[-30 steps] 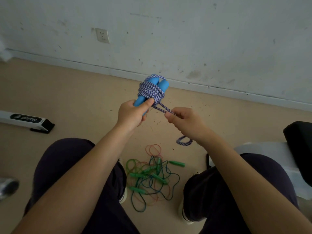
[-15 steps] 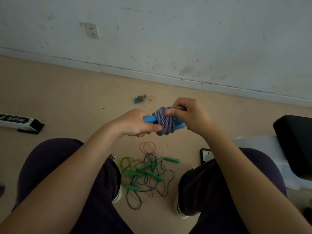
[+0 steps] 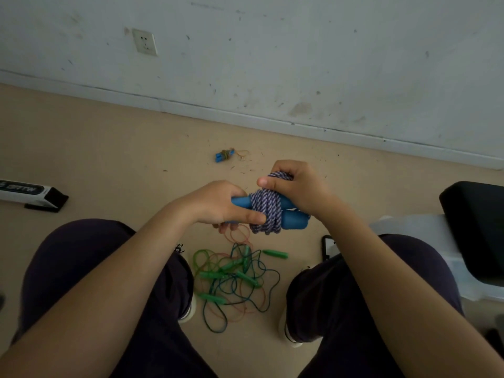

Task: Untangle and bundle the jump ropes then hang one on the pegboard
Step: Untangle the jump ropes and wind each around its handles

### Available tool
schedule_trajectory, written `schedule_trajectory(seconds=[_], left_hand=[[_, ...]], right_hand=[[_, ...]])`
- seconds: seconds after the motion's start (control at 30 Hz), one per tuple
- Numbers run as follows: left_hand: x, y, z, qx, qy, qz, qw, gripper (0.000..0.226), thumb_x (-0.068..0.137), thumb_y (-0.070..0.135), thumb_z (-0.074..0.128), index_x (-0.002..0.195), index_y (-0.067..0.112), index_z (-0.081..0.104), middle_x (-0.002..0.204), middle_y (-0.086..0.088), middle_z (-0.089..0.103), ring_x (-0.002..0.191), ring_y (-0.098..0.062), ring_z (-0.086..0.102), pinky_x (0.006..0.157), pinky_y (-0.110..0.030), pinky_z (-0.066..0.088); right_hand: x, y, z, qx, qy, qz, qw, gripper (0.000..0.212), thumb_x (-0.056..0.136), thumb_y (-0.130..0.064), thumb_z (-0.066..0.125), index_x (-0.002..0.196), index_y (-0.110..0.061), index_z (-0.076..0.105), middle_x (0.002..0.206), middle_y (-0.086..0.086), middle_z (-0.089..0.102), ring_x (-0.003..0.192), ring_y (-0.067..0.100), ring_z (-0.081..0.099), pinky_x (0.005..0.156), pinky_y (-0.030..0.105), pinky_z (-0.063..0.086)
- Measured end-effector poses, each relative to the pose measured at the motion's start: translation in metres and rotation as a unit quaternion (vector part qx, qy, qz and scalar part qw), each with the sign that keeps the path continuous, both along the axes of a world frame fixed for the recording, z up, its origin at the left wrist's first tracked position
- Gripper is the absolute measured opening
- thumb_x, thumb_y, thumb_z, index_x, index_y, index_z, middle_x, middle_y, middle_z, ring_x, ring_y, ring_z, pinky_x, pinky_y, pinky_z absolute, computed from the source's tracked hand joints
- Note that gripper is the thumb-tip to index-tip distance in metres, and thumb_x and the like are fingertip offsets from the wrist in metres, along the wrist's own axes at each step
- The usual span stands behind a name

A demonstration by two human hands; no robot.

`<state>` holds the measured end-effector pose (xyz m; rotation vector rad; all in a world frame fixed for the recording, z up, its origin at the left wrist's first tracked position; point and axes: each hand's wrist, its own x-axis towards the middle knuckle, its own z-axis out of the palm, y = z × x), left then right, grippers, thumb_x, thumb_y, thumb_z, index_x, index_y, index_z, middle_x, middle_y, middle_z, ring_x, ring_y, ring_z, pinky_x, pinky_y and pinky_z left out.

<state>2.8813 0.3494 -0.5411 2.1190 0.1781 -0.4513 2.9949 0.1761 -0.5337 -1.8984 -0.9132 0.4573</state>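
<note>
A purple-and-white braided jump rope (image 3: 266, 211) is wound around its two blue handles, which lie sideways in front of me. My left hand (image 3: 218, 204) grips the left ends of the handles. My right hand (image 3: 297, 189) is closed over the top of the rope coil, thumb pointing left. On the floor between my feet lies a tangle of green-handled ropes (image 3: 231, 279) with green, dark and orange cords. A small bundled rope with blue handles (image 3: 225, 155) lies farther off near the wall. No pegboard is in view.
A white-and-black box (image 3: 30, 193) lies on the floor at left. A black cushion (image 3: 474, 227) on a white seat is at right, with a phone (image 3: 327, 245) by my right knee. A wall with a socket (image 3: 144, 42) stands ahead.
The bundle came down from upright to lying sideways. My right hand, which held the loose rope end, moved onto the coil. No loose tail hangs now.
</note>
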Motion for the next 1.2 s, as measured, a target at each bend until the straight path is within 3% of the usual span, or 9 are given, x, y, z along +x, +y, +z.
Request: schedule_trajectory(seconds=[0.13, 0.27, 0.5, 0.67, 0.83, 0.9, 1.03, 1.13, 1.2], left_hand=[[0.005, -0.013, -0.005, 0.046, -0.042, 0.01, 0.998, 0.083, 0.049, 0.092, 0.058, 0.109, 0.036, 0.061, 0.104, 0.013, 0.069, 0.093, -0.003, 0.064, 0.08, -0.028, 0.052], [0.004, -0.01, -0.005, 0.022, 0.015, -0.022, 0.999, 0.043, 0.055, 0.075, 0.077, 0.087, 0.049, 0.064, 0.083, 0.026, 0.069, 0.08, 0.009, 0.064, 0.074, -0.019, 0.047], [0.002, -0.007, -0.003, 0.01, 0.026, -0.058, 0.998, 0.064, 0.049, 0.082, 0.069, 0.099, 0.041, 0.064, 0.093, 0.017, 0.071, 0.087, -0.001, 0.067, 0.079, -0.025, 0.052], [0.003, 0.001, -0.002, 0.051, 0.0, -0.032, 0.998, 0.065, 0.048, 0.084, 0.067, 0.09, 0.034, 0.065, 0.086, 0.014, 0.069, 0.08, -0.004, 0.065, 0.071, -0.028, 0.048], [0.0, 0.004, -0.005, 0.068, -0.008, -0.024, 0.997, 0.062, 0.061, 0.076, 0.075, 0.102, 0.03, 0.068, 0.096, 0.011, 0.071, 0.089, -0.007, 0.066, 0.087, -0.034, 0.053], [0.0, 0.003, -0.004, 0.066, -0.01, -0.017, 0.998, 0.071, 0.055, 0.081, 0.072, 0.102, 0.028, 0.069, 0.096, 0.01, 0.072, 0.089, -0.007, 0.066, 0.086, -0.033, 0.053], [0.002, 0.004, -0.004, 0.064, -0.005, -0.004, 0.998, 0.066, 0.052, 0.083, 0.069, 0.091, 0.031, 0.064, 0.088, 0.017, 0.066, 0.083, -0.001, 0.061, 0.074, -0.028, 0.045], [0.002, 0.001, -0.005, 0.044, -0.016, 0.017, 0.999, 0.058, 0.055, 0.079, 0.074, 0.089, 0.033, 0.066, 0.086, 0.018, 0.068, 0.08, 0.002, 0.063, 0.073, -0.025, 0.047], [0.003, -0.001, -0.004, 0.021, -0.028, 0.036, 0.999, 0.061, 0.053, 0.08, 0.073, 0.095, 0.037, 0.067, 0.091, 0.02, 0.071, 0.081, 0.007, 0.065, 0.076, -0.024, 0.049]], right_hand=[[-0.013, 0.01, -0.01, 0.0, -0.011, 0.019, 1.0, 0.038, 0.081, -0.03, 0.078, 0.071, 0.002, 0.059, 0.061, 0.002, 0.049, 0.056, 0.004, 0.042, 0.054, 0.024, 0.035], [-0.015, 0.011, -0.01, -0.036, 0.014, 0.017, 0.999, 0.042, 0.081, -0.032, 0.078, 0.075, 0.006, 0.06, 0.065, 0.004, 0.051, 0.058, 0.006, 0.043, 0.055, 0.025, 0.035], [-0.011, 0.006, -0.006, -0.048, 0.08, -0.014, 0.996, 0.032, 0.081, -0.033, 0.077, 0.065, -0.013, 0.057, 0.058, -0.004, 0.052, 0.048, 0.0, 0.046, 0.049, 0.017, 0.039], [-0.002, 0.001, -0.002, -0.033, 0.051, -0.081, 0.995, 0.044, 0.08, -0.041, 0.076, 0.066, -0.004, 0.057, 0.052, -0.002, 0.044, 0.045, 0.006, 0.039, 0.046, 0.02, 0.035], [0.0, -0.001, -0.001, 0.083, 0.219, -0.072, 0.97, 0.012, 0.091, -0.016, 0.069, 0.089, -0.004, 0.068, 0.051, -0.002, 0.044, 0.044, 0.013, 0.036, 0.044, 0.024, 0.029], [-0.001, 0.0, -0.001, 0.126, 0.295, -0.067, 0.945, 0.007, 0.088, -0.01, 0.069, 0.088, -0.003, 0.067, 0.054, 0.0, 0.044, 0.046, 0.013, 0.037, 0.045, 0.025, 0.031], [-0.004, 0.004, 0.0, 0.193, 0.409, -0.057, 0.89, 0.016, 0.077, -0.014, 0.072, 0.09, -0.006, 0.069, 0.062, -0.002, 0.052, 0.052, 0.009, 0.044, 0.05, 0.02, 0.039], [-0.002, 0.005, -0.001, 0.242, 0.436, -0.045, 0.866, 0.008, 0.085, -0.013, 0.065, 0.087, -0.008, 0.07, 0.072, -0.002, 0.058, 0.058, 0.007, 0.047, 0.055, 0.018, 0.041], [-0.002, 0.006, -0.002, 0.252, 0.426, -0.047, 0.868, 0.025, 0.096, -0.013, 0.055, 0.077, -0.015, 0.071, 0.08, -0.002, 0.062, 0.066, 0.007, 0.055, 0.066, 0.022, 0.045]])
